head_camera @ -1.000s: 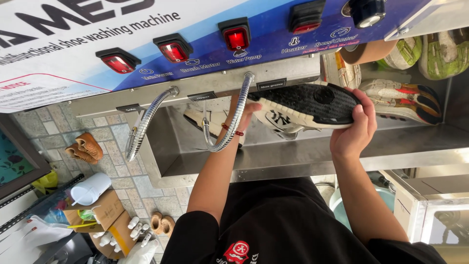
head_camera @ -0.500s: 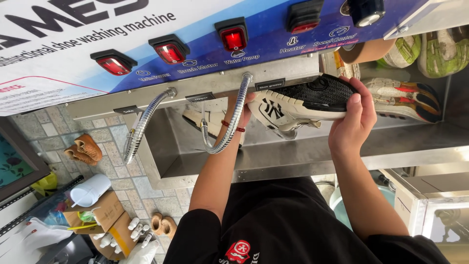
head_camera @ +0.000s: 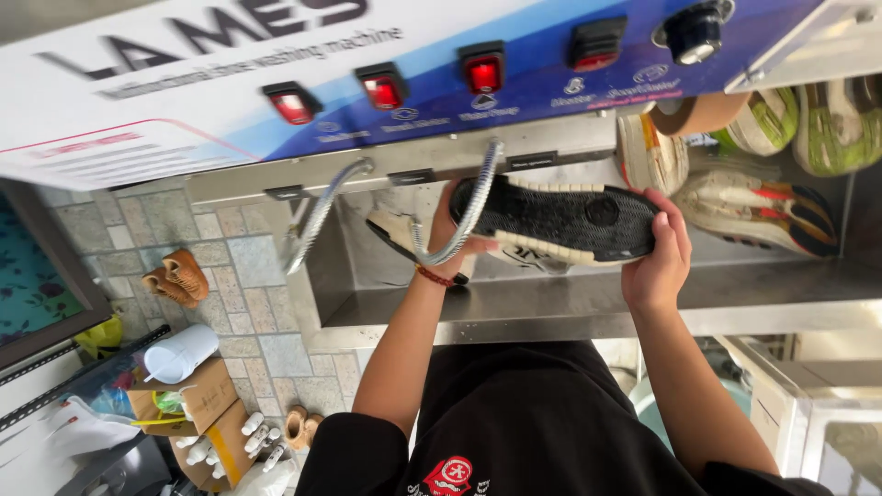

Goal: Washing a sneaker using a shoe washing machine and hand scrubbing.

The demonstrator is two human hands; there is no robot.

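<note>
Both my hands hold one sneaker (head_camera: 560, 220) over a stainless steel sink (head_camera: 514, 310). Its black tread sole with a cream edge faces me. My left hand (head_camera: 448, 246), with a red band at the wrist, grips the end nearer the left. My right hand (head_camera: 658, 262) wraps the other end. A flexible metal hose (head_camera: 467, 219) curves down in front of the left hand. A second light sneaker (head_camera: 393, 234) lies in the sink behind the left hand, partly hidden.
A blue and white machine panel with red rocker switches (head_camera: 484, 72) and a black knob (head_camera: 694, 32) hangs above the sink. Another metal hose (head_camera: 322, 216) hangs left. Several worn sneakers (head_camera: 763, 216) lie stacked right. Brown shoes (head_camera: 175, 276) and a cardboard box (head_camera: 197, 404) sit on the tiled floor.
The sneaker has been rolled over from showing its white and black side to showing its black sole. Both hands stayed on it and shifted slightly left.
</note>
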